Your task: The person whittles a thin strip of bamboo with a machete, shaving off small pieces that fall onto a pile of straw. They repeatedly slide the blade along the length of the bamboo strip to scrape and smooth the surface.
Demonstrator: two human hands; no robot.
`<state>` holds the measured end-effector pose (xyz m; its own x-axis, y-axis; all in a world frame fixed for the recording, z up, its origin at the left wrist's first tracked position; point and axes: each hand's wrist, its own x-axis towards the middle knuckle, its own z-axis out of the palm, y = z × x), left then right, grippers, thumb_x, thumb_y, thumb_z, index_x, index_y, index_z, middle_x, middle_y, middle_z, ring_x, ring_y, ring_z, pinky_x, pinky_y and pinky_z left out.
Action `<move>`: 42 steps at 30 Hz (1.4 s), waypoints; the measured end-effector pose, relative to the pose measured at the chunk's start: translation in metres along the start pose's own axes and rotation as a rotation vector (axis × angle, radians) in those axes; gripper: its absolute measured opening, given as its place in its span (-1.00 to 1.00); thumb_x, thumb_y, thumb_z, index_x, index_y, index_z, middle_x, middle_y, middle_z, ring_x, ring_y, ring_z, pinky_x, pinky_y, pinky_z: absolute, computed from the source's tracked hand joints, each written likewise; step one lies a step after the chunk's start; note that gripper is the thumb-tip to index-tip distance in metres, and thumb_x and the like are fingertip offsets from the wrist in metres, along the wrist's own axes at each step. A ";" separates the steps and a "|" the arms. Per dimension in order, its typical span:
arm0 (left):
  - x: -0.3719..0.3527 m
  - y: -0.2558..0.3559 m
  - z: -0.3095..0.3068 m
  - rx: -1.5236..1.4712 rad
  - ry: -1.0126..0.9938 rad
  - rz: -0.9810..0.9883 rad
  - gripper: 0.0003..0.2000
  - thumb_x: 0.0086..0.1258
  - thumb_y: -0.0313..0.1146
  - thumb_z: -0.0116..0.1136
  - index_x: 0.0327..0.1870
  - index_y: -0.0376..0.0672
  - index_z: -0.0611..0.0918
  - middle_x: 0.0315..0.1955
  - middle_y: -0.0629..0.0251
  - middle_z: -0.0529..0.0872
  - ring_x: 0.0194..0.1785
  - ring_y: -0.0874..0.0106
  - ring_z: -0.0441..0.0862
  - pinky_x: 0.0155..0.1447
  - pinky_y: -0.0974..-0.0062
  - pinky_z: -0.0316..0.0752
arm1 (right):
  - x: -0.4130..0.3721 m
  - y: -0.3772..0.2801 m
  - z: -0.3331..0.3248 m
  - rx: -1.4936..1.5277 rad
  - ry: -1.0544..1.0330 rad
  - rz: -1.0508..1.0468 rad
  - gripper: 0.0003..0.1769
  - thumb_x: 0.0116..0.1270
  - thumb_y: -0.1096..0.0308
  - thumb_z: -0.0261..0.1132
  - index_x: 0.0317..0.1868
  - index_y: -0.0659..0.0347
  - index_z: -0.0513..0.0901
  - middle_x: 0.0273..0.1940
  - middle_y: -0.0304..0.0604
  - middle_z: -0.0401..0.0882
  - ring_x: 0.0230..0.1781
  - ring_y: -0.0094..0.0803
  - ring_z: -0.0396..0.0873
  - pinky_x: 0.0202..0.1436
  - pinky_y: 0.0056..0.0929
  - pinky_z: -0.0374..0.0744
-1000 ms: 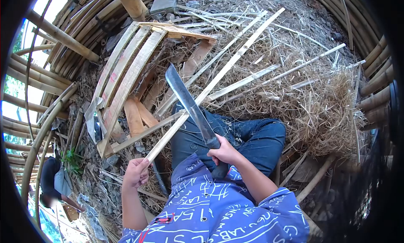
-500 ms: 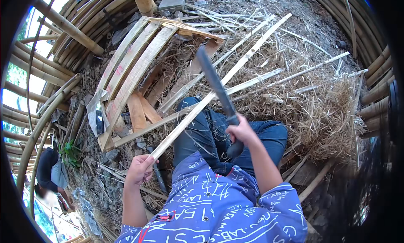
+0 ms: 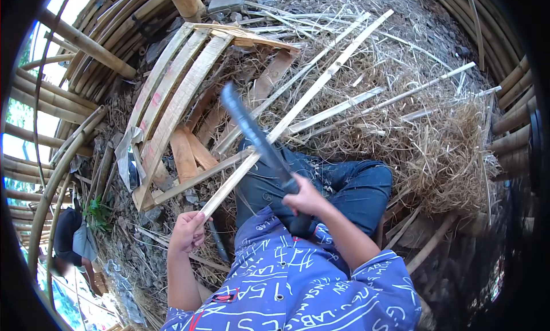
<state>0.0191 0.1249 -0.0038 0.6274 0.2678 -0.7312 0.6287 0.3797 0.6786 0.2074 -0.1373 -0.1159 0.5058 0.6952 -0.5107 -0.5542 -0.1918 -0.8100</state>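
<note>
Closed round the near end of a long pale bamboo strip (image 3: 321,84) is my left hand (image 3: 188,232). The strip slants up and to the right, over my bent leg. My right hand (image 3: 303,200) grips the black handle of a machete (image 3: 252,127). Its dark blade points up and to the left and passes over the strip, with its tip above the loose wood; whether the edge touches the strip I cannot tell. A second dark curved tool (image 3: 218,242) lies beside my left hand, partly hidden.
A slatted wooden crate (image 3: 172,93) lies at the upper left. Fibrous shavings (image 3: 441,159) and thin strips (image 3: 424,90) cover the ground ahead and to the right. Bamboo poles (image 3: 91,44) line both sides. Another person (image 3: 71,236) is at the far left.
The machete and my right hand have moved left and slightly down, bringing the blade nearer to my left hand. The strip has shifted slightly in view, still held.
</note>
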 end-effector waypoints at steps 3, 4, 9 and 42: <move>-0.002 -0.002 -0.001 -0.008 0.007 0.010 -0.72 0.49 -0.26 0.03 -0.27 -0.34 0.60 -0.83 0.55 0.27 -0.83 0.72 0.15 -0.76 0.68 0.16 | 0.000 0.004 0.017 0.040 -0.141 -0.026 -0.11 0.00 0.57 0.27 0.41 0.37 0.14 -0.59 -0.23 0.48 -0.73 -0.50 0.43 -0.68 -0.46 0.41; -0.003 -0.001 0.000 0.001 0.003 0.023 -0.73 0.49 -0.26 0.03 -0.27 -0.35 0.60 -0.83 0.55 0.27 -0.82 0.72 0.15 -0.75 0.68 0.16 | 0.002 0.004 0.014 0.016 -0.097 -0.019 -0.12 0.00 0.58 0.27 0.40 0.37 0.15 -0.58 -0.23 0.48 -0.73 -0.50 0.43 -0.68 -0.46 0.41; -0.009 -0.007 0.005 0.105 0.024 0.087 -0.75 0.46 -0.27 0.07 -0.30 -0.33 0.59 -0.80 0.55 0.32 -0.80 0.73 0.19 -0.72 0.69 0.16 | 0.015 -0.023 -0.042 -0.009 0.120 -0.067 -0.36 0.00 0.60 0.26 0.18 0.27 0.37 -0.60 -0.27 0.42 -0.75 -0.53 0.40 -0.72 -0.47 0.42; -0.016 -0.013 0.016 1.224 0.382 1.082 -0.89 0.18 -0.50 0.29 -0.28 -0.24 0.64 -0.69 0.16 0.53 -0.63 0.21 0.53 -0.53 0.34 0.38 | 0.021 -0.088 -0.120 0.058 0.397 -0.054 -0.56 0.00 0.61 0.23 -0.05 0.27 0.39 -0.60 -0.25 0.42 -0.75 -0.52 0.41 -0.71 -0.47 0.48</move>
<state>0.0085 0.1013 0.0008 0.9565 0.1821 0.2280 0.0900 -0.9274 0.3631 0.3460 -0.1896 -0.0900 0.7446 0.3797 -0.5490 -0.5507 -0.1154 -0.8267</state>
